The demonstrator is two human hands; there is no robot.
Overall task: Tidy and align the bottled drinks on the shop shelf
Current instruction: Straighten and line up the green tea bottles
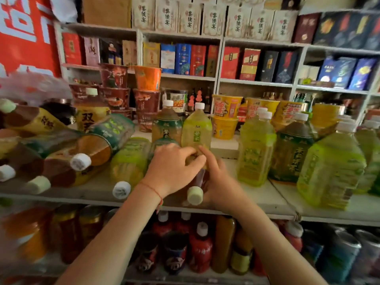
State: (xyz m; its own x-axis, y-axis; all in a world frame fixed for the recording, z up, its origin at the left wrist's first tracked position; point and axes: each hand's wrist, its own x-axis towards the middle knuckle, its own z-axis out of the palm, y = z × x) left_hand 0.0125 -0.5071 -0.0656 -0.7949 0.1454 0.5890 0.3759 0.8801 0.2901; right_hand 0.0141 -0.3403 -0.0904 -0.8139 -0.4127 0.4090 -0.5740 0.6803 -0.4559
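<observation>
Head view shows the shelf [257, 195] crowded: toppled bottles [67, 149] heaped toward its left end with caps over the front edge, upright green bottles [257, 149] toward the right, noodle cups [225, 118] along the back. At the front edge, mid-shelf, a reddish bottle [198, 182] lies on its side, cap jutting out; the left hand [172, 167] curls over it and the right hand [220, 182] grips it alongside. I'd worry that lifting it could nudge the two standing bottles [182, 128] just behind, or roll the lying green bottle [128, 161] off the front edge.
</observation>
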